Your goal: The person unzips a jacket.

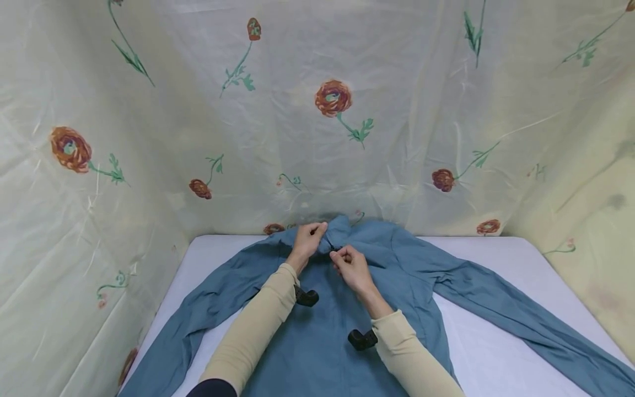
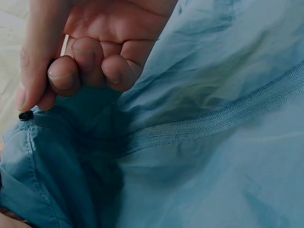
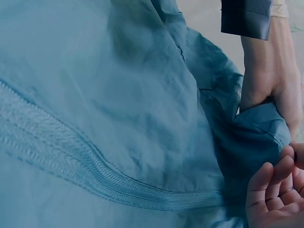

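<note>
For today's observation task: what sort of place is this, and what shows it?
Probably a makeshift indoor folding station: floral sheets hung as walls, a white table, and a blue jacket spread flat.

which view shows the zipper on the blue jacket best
The left wrist view: the closed blue zipper of the blue fabric jacket runs sharply across it. The right wrist view shows it blurrier; in the head view it is indistinguishable.

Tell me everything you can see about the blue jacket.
The blue jacket lies flat on the white table, sleeves spread to both sides, collar toward the floral curtain. It looks like thin, slightly wrinkled fabric with a matching zipper closed down the front. The left hand and right hand grip the collar.
</note>
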`<state>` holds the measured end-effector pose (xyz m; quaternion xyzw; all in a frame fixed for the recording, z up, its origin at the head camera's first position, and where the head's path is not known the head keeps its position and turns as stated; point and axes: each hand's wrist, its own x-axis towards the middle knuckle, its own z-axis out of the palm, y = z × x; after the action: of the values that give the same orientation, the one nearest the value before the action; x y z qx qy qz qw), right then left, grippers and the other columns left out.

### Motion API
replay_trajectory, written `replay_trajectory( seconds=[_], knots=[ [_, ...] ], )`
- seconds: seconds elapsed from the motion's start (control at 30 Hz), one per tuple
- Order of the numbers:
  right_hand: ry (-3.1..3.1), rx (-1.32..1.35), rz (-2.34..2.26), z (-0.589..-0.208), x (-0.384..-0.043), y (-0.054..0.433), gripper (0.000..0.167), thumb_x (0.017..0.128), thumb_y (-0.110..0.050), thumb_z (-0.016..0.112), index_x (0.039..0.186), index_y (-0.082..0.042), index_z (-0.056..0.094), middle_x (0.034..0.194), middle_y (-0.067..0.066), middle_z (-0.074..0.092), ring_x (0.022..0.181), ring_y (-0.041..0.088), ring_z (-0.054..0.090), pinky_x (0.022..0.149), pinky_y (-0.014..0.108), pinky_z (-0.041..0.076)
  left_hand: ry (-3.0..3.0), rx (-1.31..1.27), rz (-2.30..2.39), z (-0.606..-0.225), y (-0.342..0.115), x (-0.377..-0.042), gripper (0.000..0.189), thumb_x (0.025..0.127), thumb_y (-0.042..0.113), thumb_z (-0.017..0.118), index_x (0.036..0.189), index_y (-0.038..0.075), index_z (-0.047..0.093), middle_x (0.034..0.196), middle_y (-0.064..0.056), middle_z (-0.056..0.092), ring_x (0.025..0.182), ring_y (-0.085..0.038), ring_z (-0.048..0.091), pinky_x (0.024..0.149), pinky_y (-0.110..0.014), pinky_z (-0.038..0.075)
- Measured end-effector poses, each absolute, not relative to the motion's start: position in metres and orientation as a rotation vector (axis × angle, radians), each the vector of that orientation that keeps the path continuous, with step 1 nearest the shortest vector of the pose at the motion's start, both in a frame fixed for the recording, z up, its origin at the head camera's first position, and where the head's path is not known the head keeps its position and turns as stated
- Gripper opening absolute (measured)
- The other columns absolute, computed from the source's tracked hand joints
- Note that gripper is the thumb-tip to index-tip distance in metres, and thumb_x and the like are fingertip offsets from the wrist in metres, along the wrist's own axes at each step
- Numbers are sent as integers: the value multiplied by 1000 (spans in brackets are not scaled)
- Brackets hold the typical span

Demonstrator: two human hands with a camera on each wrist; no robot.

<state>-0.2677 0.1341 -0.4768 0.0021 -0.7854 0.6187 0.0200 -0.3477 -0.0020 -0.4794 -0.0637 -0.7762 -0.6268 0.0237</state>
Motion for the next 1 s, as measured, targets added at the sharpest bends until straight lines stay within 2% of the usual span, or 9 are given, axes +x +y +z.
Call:
replay_trajectory(
  seconds=[0.33,0.53,0.67,0.87,1.0],
  knots=[
    [-2442,18,1927,-477,-263,135,21,95,-24,59,85,-5,57,78,22,61,58,19,52,55,25,45,-2417,-129,-1928,-479,-5,-349,33,97,35,53,81,8,65,63,3,40,57,-13,36,56,-25,31],
    [-2428,16,1949,-479,-259,136,20,94,-23,59,84,-6,56,75,18,60,57,17,50,56,27,45,-2434,-121,-1902,-479,-6,-350,37,97,35,53,70,11,55,61,3,37,56,-14,33,56,-26,30],
    [-2426,27,1961,-481,-257,135,20,94,-22,59,85,-5,56,77,23,59,56,15,50,56,27,46,-2426,-91,-1891,-480,-9,-354,38,97,35,53,66,12,51,61,3,36,58,-14,34,57,-26,30],
    [-2424,25,1962,-483,-254,132,20,94,-23,59,86,-5,56,81,27,60,58,16,51,55,24,45,-2438,-57,-1849,-481,-13,-356,35,96,33,55,71,9,57,63,3,39,61,-14,37,60,-26,32],
    [-2418,17,1957,-484,-253,132,20,94,-22,60,85,-4,57,78,24,61,58,16,52,55,25,46,-2462,-27,-1841,-479,-14,-355,32,96,34,55,80,8,65,67,3,44,65,-14,40,62,-26,34]
  ],
)
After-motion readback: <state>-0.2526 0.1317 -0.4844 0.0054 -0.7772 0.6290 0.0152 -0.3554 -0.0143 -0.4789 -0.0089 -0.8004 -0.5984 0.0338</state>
